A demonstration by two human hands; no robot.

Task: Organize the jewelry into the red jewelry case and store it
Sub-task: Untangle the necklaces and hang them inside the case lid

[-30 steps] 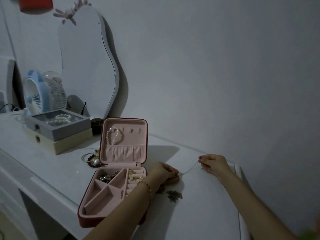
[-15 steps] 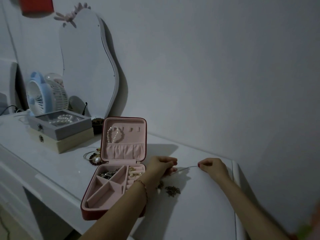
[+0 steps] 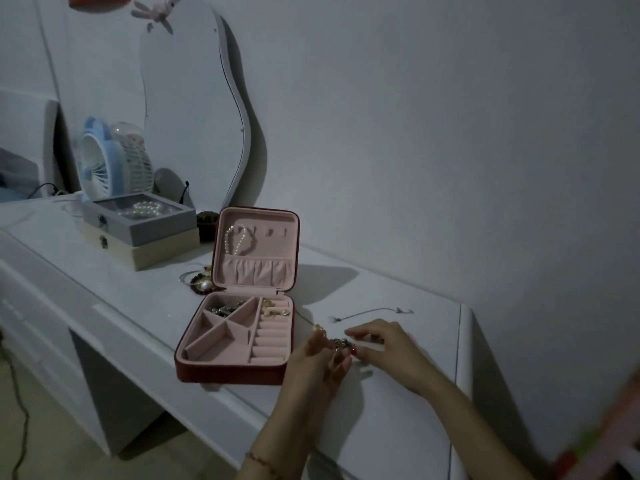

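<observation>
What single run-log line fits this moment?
case: red jewelry case open | left hand + right hand: pinching small dark jewelry cluster | thin silver chain: lying on white dresser top

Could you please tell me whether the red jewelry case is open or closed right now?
Open: the red jewelry case has its lid standing upright, and its pink compartments are exposed.
</observation>
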